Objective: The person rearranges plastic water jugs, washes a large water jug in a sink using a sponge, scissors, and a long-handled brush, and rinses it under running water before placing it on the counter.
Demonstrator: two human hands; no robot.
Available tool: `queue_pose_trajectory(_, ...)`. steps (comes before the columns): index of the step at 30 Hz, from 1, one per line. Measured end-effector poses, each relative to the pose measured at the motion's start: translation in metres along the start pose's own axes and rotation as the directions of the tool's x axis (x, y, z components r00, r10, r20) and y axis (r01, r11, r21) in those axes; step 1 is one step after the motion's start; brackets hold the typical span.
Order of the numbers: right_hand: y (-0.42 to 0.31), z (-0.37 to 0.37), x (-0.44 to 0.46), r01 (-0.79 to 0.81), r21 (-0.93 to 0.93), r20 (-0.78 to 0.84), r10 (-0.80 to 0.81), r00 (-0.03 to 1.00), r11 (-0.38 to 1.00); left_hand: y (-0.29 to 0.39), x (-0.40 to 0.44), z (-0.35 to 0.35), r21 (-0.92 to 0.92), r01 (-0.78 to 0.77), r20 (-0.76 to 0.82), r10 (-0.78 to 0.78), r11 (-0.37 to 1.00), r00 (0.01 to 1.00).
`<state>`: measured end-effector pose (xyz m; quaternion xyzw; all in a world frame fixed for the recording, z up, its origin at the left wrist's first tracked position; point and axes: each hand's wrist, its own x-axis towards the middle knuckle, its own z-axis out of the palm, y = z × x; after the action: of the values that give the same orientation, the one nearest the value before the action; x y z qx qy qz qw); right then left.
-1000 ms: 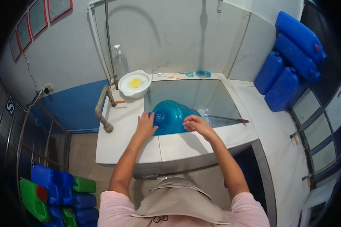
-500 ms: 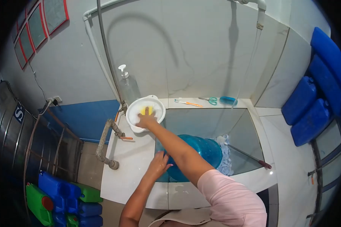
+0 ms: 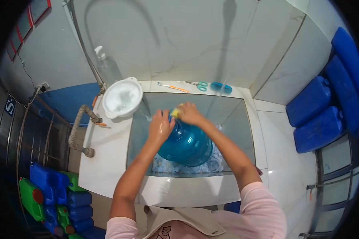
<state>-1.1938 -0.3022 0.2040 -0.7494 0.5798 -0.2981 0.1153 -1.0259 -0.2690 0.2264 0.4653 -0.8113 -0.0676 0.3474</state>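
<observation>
A large translucent blue water jug sits tilted in the tiled sink, its neck end toward the back. My left hand is closed round the jug's neck. My right hand grips a yellow sponge and presses it against the jug's mouth; fingers hide part of the sponge. Beneath the jug lies a bunched, pale blue-and-white cloth. At the sink's back left corner stands a white basin with suds in it.
A clear pump bottle is behind the basin. Along the back ledge lie a toothbrush, scissors and a blue brush. A wrapped pipe with a tap rises at left. Blue jerrycans stand at right.
My right hand has brought the sponge out of the basin to the jug's mouth. My left hand has moved onto the neck, and the jug has turned. The camera view has shifted.
</observation>
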Motion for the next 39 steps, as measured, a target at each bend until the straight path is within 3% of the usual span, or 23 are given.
queue_pose_trajectory(3,-0.023,-0.025,-0.066,0.088,-0.329,-0.227,-0.169,0.959,0.940,0.023,0.021,0.013,0.196,0.128,0.009,-0.133,0.972,0.991)
queue_pose_trajectory(4,-0.023,-0.022,-0.087,0.079,-0.319,-0.231,-0.158,0.960,0.944,0.030,0.030,0.018,0.272,0.214,0.002,-0.223,0.938,0.975)
queue_pose_trajectory(6,-0.028,-0.018,-0.125,0.342,-0.200,-0.200,-0.380,0.903,0.918,0.049,0.040,0.023,0.354,0.272,0.003,-0.292,0.895,0.957)
queue_pose_trajectory(7,-0.018,-0.024,-0.122,0.331,-0.201,-0.210,-0.371,0.904,0.922,0.061,0.045,0.023,0.336,0.307,0.045,-0.341,0.891,0.939)
queue_pose_trajectory(9,0.011,-0.044,-0.100,0.080,-0.133,-0.081,-0.091,0.993,0.988,0.080,0.046,0.018,0.321,0.340,0.091,-0.386,0.884,0.918)
queue_pose_trajectory(10,0.025,-0.048,-0.089,0.071,-0.238,-0.342,-0.152,0.927,0.969,0.088,0.043,0.012,0.250,0.189,0.195,-0.240,0.950,0.951)
queue_pose_trajectory(11,0.033,-0.050,-0.082,0.061,-0.231,-0.344,-0.140,0.928,0.971,0.093,0.039,0.008,0.162,0.036,0.291,-0.083,0.986,0.953)
queue_pose_trajectory(12,0.038,-0.053,-0.077,0.094,-0.206,-0.305,-0.155,0.940,0.974,0.091,0.038,0.012,0.162,0.030,0.303,-0.078,0.986,0.950)
queue_pose_trajectory(14,0.028,-0.052,-0.090,0.112,-0.169,-0.305,-0.160,0.939,0.979,0.079,0.039,0.026,-0.093,-0.391,0.047,0.396,0.916,0.917)
queue_pose_trajectory(15,0.013,-0.049,-0.110,0.069,-0.212,-0.324,-0.137,0.936,0.975,0.078,0.034,0.029,-0.103,-0.401,0.052,0.408,0.910,0.912)
queue_pose_trajectory(17,-0.014,-0.041,-0.151,0.083,-0.221,-0.300,-0.148,0.942,0.972,0.081,0.027,0.030,0.253,0.000,0.124,-0.032,0.967,0.992)
queue_pose_trajectory(18,-0.025,-0.037,-0.166,0.190,-0.159,-0.180,-0.217,0.959,0.969,0.086,0.023,0.027,0.235,-0.024,0.138,-0.009,0.972,0.990)
queue_pose_trajectory(19,-0.030,-0.035,-0.177,0.321,-0.137,-0.257,-0.347,0.902,0.937,0.094,0.019,0.022,0.274,0.121,0.139,-0.164,0.954,0.977)
queue_pose_trajectory(20,-0.023,-0.039,-0.174,0.289,-0.157,-0.263,-0.322,0.909,0.944,0.100,0.016,0.017,0.314,0.256,0.135,-0.310,0.914,0.941)
queue_pose_trajectory(24,0.015,-0.057,-0.120,0.033,-0.126,-0.401,-0.081,0.912,0.991,0.093,0.001,-0.010,0.061,-0.012,0.294,-0.006,0.998,0.956)
queue_pose_trajectory(26,-0.009,-0.045,-0.123,0.009,-0.133,-0.424,-0.065,0.903,0.991,0.073,0.009,0.001,-0.072,-0.509,0.098,0.513,0.858,0.853)
queue_pose_trajectory(27,-0.023,-0.036,-0.128,0.011,-0.130,-0.428,-0.067,0.902,0.991,0.063,0.009,0.007,-0.074,-0.522,0.094,0.527,0.850,0.845)
queue_pose_trajectory(29,-0.044,-0.022,-0.149,0.169,-0.143,-0.459,-0.217,0.862,0.975,0.041,0.009,0.013,0.203,0.034,0.164,-0.068,0.979,0.984)
queue_pose_trajectory(30,-0.044,-0.020,-0.147,0.185,-0.125,-0.455,-0.222,0.862,0.975,0.034,0.010,0.008,0.222,0.049,0.160,-0.086,0.974,0.983)
queue_pose_trajectory(32,-0.041,-0.013,-0.138,0.431,0.019,-0.333,-0.401,0.854,0.902,0.030,0.011,-0.005,0.223,0.355,0.145,-0.391,0.908,0.909)
queue_pose_trajectory(33,-0.031,-0.016,-0.114,0.255,0.063,-0.244,-0.233,0.941,0.965,0.026,0.011,-0.014,0.233,0.372,0.137,-0.409,0.899,0.902)
queue_pose_trajectory(35,0.012,-0.020,-0.061,-0.002,0.071,-0.166,0.013,0.986,0.997,0.022,0.003,-0.026,-0.093,-0.002,0.155,0.017,0.996,0.988)
queue_pose_trajectory(39,0.040,0.015,-0.060,-0.133,0.130,-0.320,0.169,0.932,0.983,-0.021,0.006,-0.008,-0.118,-0.241,0.173,0.259,0.963,0.950)
